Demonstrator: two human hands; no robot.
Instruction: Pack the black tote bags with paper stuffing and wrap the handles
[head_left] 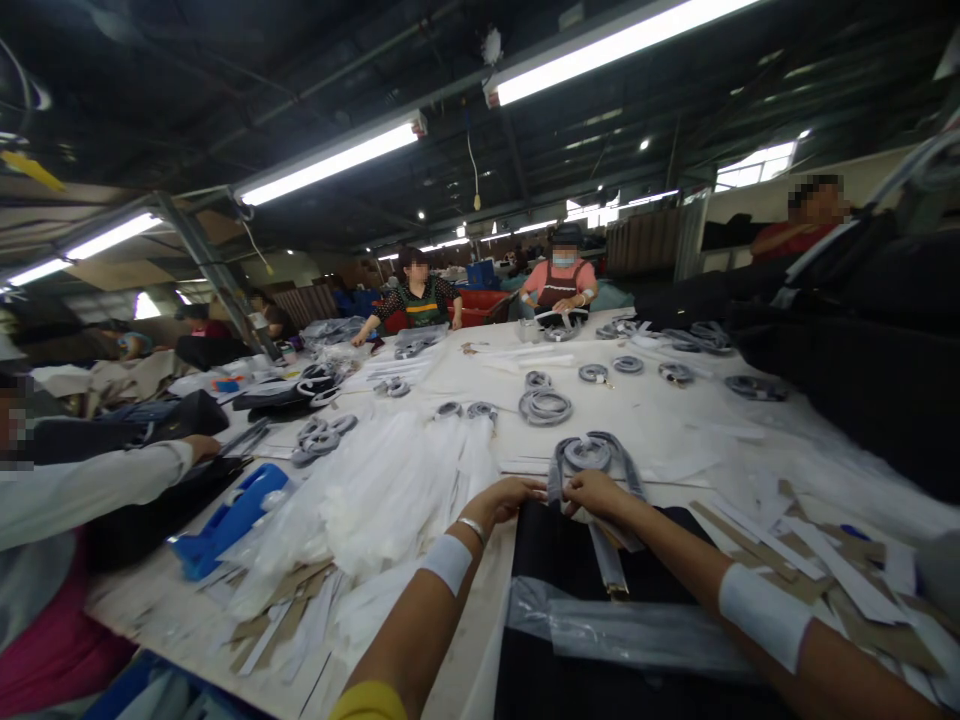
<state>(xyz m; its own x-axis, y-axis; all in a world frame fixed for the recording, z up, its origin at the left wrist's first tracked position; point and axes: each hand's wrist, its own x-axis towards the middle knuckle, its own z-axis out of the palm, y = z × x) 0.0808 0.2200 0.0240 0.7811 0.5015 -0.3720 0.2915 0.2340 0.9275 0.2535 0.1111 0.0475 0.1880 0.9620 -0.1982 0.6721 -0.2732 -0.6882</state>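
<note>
A black bag point(525, 560) lies on the table close in front of me, with a strip of clear plastic film point(622, 630) across it. From its far edge rises a looped grey strap point(621, 455), seemingly wrapped in clear film. My left hand point(510, 496) pinches the left foot of this strap at the bag's edge. Just right of it, my right hand point(598, 494) is closed on the same part, its fingertips partly hidden. A coiled grey strap point(586, 453) sits inside the loop. Below my right hand a flat, film-covered strap piece point(609, 560) with a metal end rests on the bag.
Left of the bag are a heap of clear plastic bags point(390, 490) and a blue tape dispenser point(229, 520). Several coiled straps point(546, 406) lie farther back. Cardboard and paper strips point(840, 560) are scattered at right. A co-worker's arm point(97, 490) reaches in at left; others work across the table point(472, 372).
</note>
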